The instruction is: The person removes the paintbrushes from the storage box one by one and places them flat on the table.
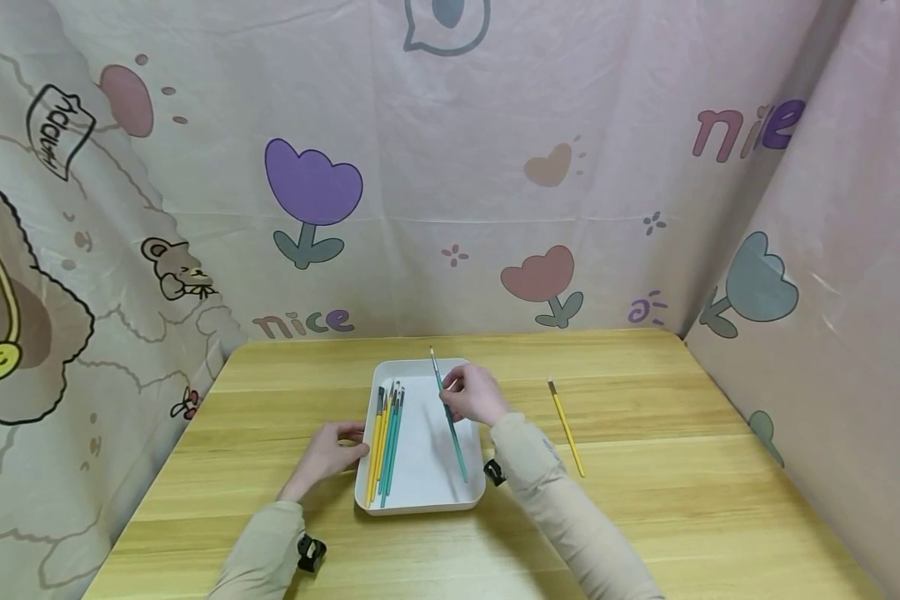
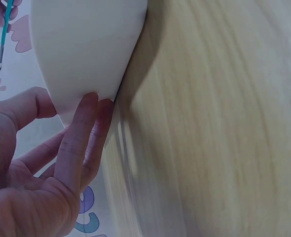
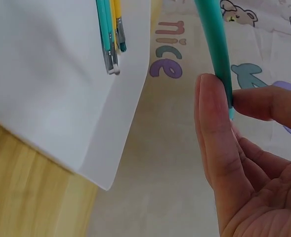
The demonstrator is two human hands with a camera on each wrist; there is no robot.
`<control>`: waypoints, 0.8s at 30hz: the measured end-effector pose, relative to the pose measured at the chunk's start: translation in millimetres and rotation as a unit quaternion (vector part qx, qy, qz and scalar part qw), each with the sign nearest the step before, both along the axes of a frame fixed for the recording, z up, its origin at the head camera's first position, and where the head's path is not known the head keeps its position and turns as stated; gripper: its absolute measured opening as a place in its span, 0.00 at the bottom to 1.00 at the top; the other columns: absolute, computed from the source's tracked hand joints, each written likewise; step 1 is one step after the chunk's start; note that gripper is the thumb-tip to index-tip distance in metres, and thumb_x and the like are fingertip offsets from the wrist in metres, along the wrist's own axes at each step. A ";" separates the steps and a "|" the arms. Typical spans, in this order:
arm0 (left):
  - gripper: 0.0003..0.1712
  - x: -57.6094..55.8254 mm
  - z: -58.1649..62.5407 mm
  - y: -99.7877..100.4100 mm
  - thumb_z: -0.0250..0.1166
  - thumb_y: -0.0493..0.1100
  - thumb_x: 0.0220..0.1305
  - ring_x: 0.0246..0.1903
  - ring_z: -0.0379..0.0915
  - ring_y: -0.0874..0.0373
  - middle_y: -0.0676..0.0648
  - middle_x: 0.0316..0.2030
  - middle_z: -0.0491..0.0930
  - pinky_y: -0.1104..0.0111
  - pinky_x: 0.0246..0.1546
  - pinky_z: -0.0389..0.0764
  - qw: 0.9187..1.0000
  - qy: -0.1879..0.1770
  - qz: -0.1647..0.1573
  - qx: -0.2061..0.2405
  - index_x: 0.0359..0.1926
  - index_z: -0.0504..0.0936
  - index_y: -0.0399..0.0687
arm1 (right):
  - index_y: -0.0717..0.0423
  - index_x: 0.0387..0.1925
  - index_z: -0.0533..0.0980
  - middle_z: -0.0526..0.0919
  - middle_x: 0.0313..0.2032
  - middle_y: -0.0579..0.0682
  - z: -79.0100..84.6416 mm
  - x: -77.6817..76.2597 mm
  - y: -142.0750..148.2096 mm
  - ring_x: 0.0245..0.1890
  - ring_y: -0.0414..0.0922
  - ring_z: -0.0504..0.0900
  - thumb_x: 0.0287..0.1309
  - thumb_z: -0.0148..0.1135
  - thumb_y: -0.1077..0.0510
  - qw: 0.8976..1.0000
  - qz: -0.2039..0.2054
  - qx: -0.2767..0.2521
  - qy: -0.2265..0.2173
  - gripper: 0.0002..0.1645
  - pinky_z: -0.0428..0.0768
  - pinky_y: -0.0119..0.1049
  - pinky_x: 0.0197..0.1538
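A teal-handled paintbrush point(image 1: 456, 450) is pinched between thumb and fingers of my right hand point(image 1: 477, 395), tilted above the right half of a white tray point(image 1: 420, 504), bristles up and away. In the right wrist view, the teal handle point(image 3: 215, 42) crosses the fingertips. At the tray's left side, my left hand point(image 1: 328, 454) holds the wall; the left wrist view shows the thumb at the rim and fingers point(image 2: 76, 133) against the outside. Several yellow paintbrushes point(image 1: 376, 446) and teal paintbrushes point(image 1: 392, 442) lie side by side along the tray's left, bristles at the far end.
One yellow paintbrush point(image 1: 567, 429) lies on the wooden table point(image 1: 645, 500), right of the tray. A patterned curtain point(image 1: 450, 167) hangs behind the table and along both sides.
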State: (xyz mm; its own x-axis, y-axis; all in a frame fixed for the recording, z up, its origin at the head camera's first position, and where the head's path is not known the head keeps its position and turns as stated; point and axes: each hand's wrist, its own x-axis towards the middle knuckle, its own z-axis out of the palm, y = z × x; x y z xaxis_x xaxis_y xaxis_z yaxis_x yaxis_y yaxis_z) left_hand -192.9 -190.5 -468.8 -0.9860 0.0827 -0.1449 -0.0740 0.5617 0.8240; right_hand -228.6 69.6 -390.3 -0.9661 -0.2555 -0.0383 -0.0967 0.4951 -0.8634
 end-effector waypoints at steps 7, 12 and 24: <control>0.26 -0.6 -0.8 -0.6 0.66 0.33 0.60 0.45 0.83 0.48 0.34 0.49 0.83 0.62 0.41 0.90 1.000 0.000 0.000 0.001 0.60 0.77 0.29 | 0.66 0.41 0.79 0.83 0.28 0.55 0.3 1.7 14.7 0.17 0.41 0.82 0.60 0.61 0.66 1.000 -0.028 -0.002 0.001 0.08 0.88 0.35 0.28; 0.26 -1.0 -1.4 -1.1 0.66 0.33 0.60 0.45 0.82 0.48 0.34 0.49 0.83 0.62 0.41 0.90 1.000 0.002 -0.002 0.001 0.60 0.77 0.29 | 0.65 0.41 0.79 0.82 0.28 0.53 -2.9 -0.8 29.2 0.18 0.42 0.81 0.60 0.62 0.66 0.999 -0.054 -0.002 0.004 0.07 0.89 0.39 0.30; 0.26 -1.5 -2.9 -2.8 0.65 0.34 0.61 0.47 0.82 0.46 0.32 0.51 0.82 0.63 0.41 0.90 1.000 0.007 -0.011 0.007 0.60 0.77 0.29 | 0.65 0.41 0.80 0.83 0.28 0.54 -16.6 -5.8 62.8 0.21 0.49 0.85 0.61 0.64 0.64 0.996 -0.085 0.005 0.008 0.08 0.90 0.45 0.34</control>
State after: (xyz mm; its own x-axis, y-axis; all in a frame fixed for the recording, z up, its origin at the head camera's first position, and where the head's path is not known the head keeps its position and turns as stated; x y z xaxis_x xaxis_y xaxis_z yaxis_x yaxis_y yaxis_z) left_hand -194.4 -193.3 -471.8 -0.9858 0.1067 -0.1293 -0.0497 0.5510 0.8330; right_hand -234.4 132.5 -406.9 -0.9958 -0.0882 -0.0237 -0.0251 0.5137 -0.8576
